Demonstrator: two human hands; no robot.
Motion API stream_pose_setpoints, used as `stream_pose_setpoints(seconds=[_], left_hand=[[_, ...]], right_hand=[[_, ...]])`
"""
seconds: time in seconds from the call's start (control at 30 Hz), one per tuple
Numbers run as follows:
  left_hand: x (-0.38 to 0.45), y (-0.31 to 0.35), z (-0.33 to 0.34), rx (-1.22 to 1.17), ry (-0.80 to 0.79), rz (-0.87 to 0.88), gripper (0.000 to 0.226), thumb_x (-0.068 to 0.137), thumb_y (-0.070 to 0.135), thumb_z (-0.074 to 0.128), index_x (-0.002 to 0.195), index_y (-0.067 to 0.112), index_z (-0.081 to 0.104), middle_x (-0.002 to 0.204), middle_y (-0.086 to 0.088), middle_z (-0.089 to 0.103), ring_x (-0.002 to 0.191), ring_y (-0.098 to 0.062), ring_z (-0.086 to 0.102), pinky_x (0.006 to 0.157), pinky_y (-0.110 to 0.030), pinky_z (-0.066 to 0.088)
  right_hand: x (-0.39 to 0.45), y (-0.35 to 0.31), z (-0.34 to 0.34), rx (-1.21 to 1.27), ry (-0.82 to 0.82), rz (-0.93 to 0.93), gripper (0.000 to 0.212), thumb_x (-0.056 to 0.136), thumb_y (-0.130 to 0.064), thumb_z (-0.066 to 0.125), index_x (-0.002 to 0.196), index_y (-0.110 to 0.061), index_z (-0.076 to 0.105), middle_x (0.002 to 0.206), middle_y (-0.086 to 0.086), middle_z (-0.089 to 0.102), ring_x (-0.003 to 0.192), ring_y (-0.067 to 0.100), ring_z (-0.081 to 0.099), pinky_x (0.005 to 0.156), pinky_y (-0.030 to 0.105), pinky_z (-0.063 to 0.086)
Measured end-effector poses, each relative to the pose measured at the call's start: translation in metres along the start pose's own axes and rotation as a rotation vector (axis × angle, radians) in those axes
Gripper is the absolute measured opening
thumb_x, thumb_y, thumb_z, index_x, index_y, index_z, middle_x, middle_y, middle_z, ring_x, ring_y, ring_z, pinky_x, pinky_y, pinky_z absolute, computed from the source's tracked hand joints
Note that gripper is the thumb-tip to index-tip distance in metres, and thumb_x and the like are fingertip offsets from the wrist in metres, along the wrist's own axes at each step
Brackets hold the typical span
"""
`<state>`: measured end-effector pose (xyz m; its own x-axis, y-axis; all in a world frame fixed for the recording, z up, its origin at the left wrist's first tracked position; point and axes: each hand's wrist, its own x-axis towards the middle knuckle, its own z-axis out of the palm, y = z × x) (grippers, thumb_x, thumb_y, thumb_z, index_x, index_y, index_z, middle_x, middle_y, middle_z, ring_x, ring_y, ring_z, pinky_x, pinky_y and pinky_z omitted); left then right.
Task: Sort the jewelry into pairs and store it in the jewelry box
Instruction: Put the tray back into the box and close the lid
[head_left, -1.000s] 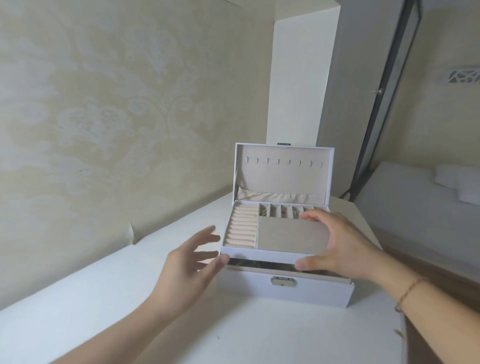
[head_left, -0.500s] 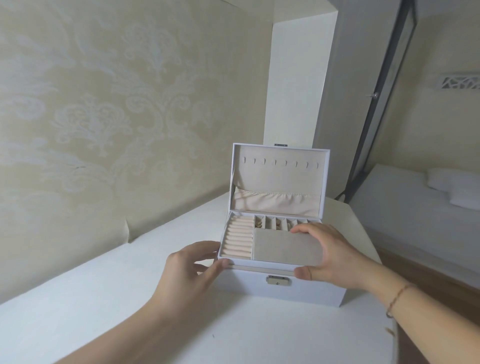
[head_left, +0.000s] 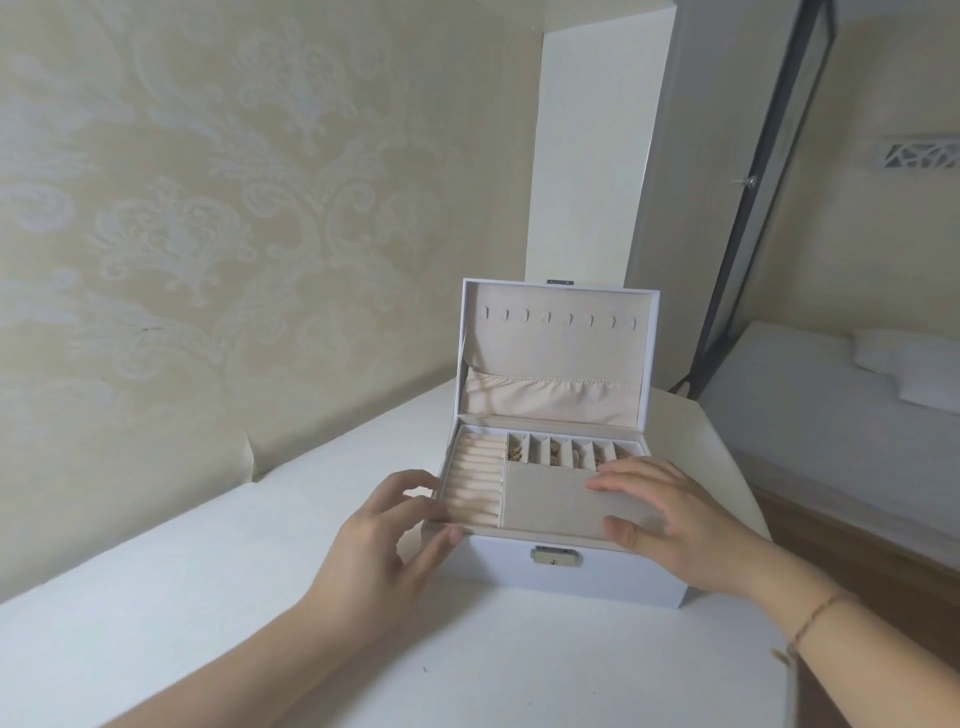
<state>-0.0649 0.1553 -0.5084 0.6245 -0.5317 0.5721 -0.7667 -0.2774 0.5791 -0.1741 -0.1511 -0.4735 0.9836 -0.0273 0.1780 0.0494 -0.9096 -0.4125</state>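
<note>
A white jewelry box (head_left: 613, 579) stands on the white table with its lid (head_left: 556, 338) upright. Its top tray (head_left: 545, 504) sits level in the box, with beige ring rolls (head_left: 472, 483) at the left and a flat beige cover at the front. Small gold jewelry pieces (head_left: 515, 451) lie in the row of narrow compartments at the back. My left hand (head_left: 384, 545) grips the tray's front left corner, fingers curled at its side. My right hand (head_left: 680, 525) holds the tray's right end, fingers on the cover and thumb on the front edge.
A metal clasp (head_left: 555, 556) sits on the box front. The white table (head_left: 234, 597) runs along a patterned wall on the left, and its right edge is close to the box. A bed (head_left: 831, 415) lies beyond at the right.
The tray was held above the box with a gap under it; both hands have lowered it and it now sits in the box. My left hand has closed on the tray's corner.
</note>
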Motion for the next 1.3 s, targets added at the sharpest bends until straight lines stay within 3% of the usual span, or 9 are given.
stream_pose_setpoints(seconds=[0.13,0.3,0.4,0.6,0.73,0.97,1.1,1.2,1.3], left_hand=[[0.007,0.005,-0.001,-0.069,0.000,-0.048,0.022,0.087,0.056,0.055,0.082,0.038,0.067,0.108,0.017,0.056,0.095,-0.010,0.062,0.054,-0.012,0.041],[0.064,-0.008,-0.009,-0.461,0.032,-0.352,0.066,0.075,0.070,0.056,0.128,0.032,0.058,0.131,0.016,0.061,0.119,-0.002,0.058,0.100,-0.027,0.044],[0.110,-0.015,-0.009,-0.651,-0.049,-0.542,0.100,0.073,0.085,0.039,0.152,0.026,0.029,0.155,0.011,0.037,0.141,-0.009,0.036,0.116,-0.038,0.026],[0.151,-0.005,-0.012,-0.821,-0.115,-0.655,0.091,0.087,0.081,0.013,0.157,0.023,0.014,0.154,0.004,0.040,0.144,-0.021,0.034,0.119,-0.055,0.015],[0.143,0.001,-0.015,-0.734,-0.108,-0.615,0.090,0.086,0.082,0.009,0.149,0.024,0.038,0.147,0.009,0.048,0.132,-0.019,0.048,0.117,-0.056,0.018],[0.084,0.012,-0.024,-0.537,0.015,-0.530,0.084,0.069,0.087,0.029,0.110,0.026,0.072,0.119,0.011,0.069,0.120,-0.006,0.057,0.109,-0.043,0.028],[0.048,0.015,-0.016,-0.450,0.008,-0.490,0.067,0.074,0.076,0.043,0.108,0.026,0.072,0.119,0.014,0.067,0.115,-0.001,0.058,0.098,-0.028,0.040],[0.034,0.012,-0.008,-0.312,-0.018,-0.435,0.058,0.075,0.074,0.044,0.102,0.033,0.075,0.126,0.016,0.060,0.117,-0.001,0.056,0.097,-0.027,0.042],[0.023,0.012,-0.003,-0.271,-0.062,-0.404,0.053,0.085,0.071,0.045,0.102,0.030,0.073,0.120,0.011,0.063,0.109,-0.004,0.060,0.083,-0.021,0.045]], right_hand=[[0.002,-0.001,-0.009,-0.065,-0.044,-0.007,0.064,0.065,-0.096,0.023,0.115,-0.063,0.046,0.134,-0.039,0.035,0.137,-0.008,0.020,0.117,0.027,0.017],[0.026,-0.007,-0.032,0.595,0.533,0.237,0.035,0.093,-0.060,0.041,0.113,-0.040,0.060,0.121,-0.021,0.060,0.118,-0.003,0.051,0.109,0.033,0.037],[0.054,-0.006,-0.064,0.973,0.525,0.398,0.066,0.098,-0.061,0.024,0.145,-0.018,0.039,0.149,-0.004,0.043,0.136,0.011,0.040,0.116,0.043,0.026],[0.070,-0.009,-0.086,1.183,0.382,0.485,0.089,0.087,-0.076,0.018,0.149,-0.014,0.032,0.150,-0.001,0.042,0.135,0.013,0.042,0.118,0.049,0.014],[0.056,-0.012,-0.084,1.137,0.466,0.467,0.084,0.089,-0.075,0.022,0.144,-0.014,0.040,0.142,-0.001,0.052,0.122,0.009,0.053,0.118,0.051,0.013],[-0.020,-0.027,-0.050,1.035,0.524,0.388,0.047,0.090,-0.056,0.049,0.096,-0.016,0.073,0.106,-0.007,0.074,0.105,0.002,0.066,0.113,0.039,0.022],[-0.055,-0.029,-0.021,0.983,0.511,0.417,0.039,0.080,-0.048,0.068,0.094,-0.012,0.076,0.094,0.002,0.076,0.098,0.027,0.068,0.098,0.047,0.045],[-0.064,-0.030,-0.007,0.927,0.541,0.406,0.036,0.088,-0.037,0.066,0.089,-0.002,0.074,0.085,-0.003,0.074,0.083,0.014,0.062,0.079,0.031,0.044],[-0.068,-0.031,0.005,0.957,0.533,0.402,0.028,0.087,-0.030,0.068,0.107,-0.012,0.074,0.105,-0.008,0.074,0.103,0.005,0.066,0.097,0.031,0.047]])
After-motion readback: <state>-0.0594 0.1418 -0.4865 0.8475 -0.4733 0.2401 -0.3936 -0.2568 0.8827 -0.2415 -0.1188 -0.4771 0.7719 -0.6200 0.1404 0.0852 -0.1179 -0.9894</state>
